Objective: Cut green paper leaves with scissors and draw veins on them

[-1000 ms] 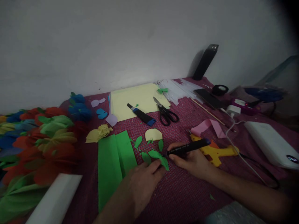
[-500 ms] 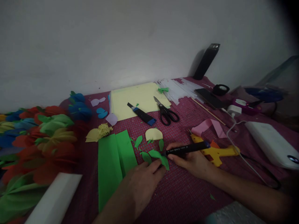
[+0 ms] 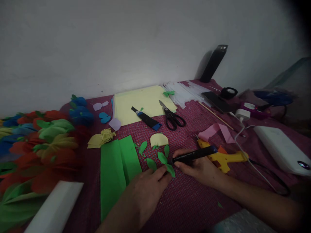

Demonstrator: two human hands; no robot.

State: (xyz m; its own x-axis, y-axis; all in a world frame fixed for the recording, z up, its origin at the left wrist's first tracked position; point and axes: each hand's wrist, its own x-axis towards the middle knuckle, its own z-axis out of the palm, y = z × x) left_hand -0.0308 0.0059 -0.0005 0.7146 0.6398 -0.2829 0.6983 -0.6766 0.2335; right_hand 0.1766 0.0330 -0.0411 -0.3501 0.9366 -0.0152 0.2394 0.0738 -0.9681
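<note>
The left grip [image 3: 148, 187] is holding a green leaf [image 3: 162, 158], its far end now turning more forward, seemingly being shaped with the black marker [image 3: 187, 157] the right grip [image 3: 200, 169] is clasping.

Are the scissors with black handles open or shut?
Shut: the blades of the scissors lie together, making one narrow shape with a single tip.

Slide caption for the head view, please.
Left hand at a green paper leaf, right hand holding a black marker, scissors beyond.

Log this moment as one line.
left hand: touching green paper leaf | right hand: holding black marker | scissors: lying unheld
</note>
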